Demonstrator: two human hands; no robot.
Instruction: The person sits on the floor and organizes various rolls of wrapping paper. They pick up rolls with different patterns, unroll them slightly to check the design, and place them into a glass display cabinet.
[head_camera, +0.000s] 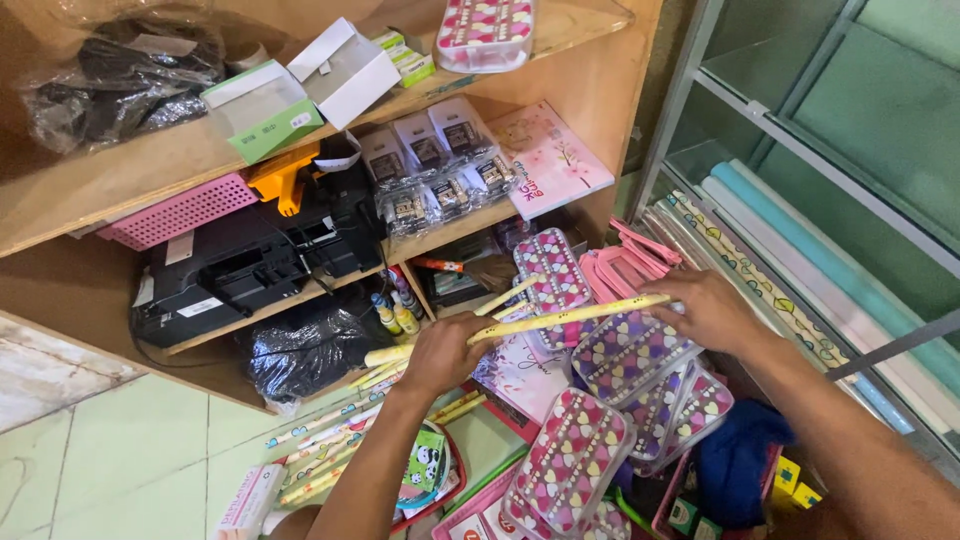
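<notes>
One yellow ruler (570, 316) is up off the pile, my left hand (447, 352) closed on its near end and my right hand (712, 310) pinching the far end, while more rulers (330, 440) lie near-left beside heart-patterned cases (572, 458).

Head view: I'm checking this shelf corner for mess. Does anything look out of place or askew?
Yes. Heart-patterned cases lie tumbled in a loose pile instead of stacked. Both hands, left hand and right hand, hold a long yellow stick above them. More sticks lie scattered on the low shelf.
</notes>
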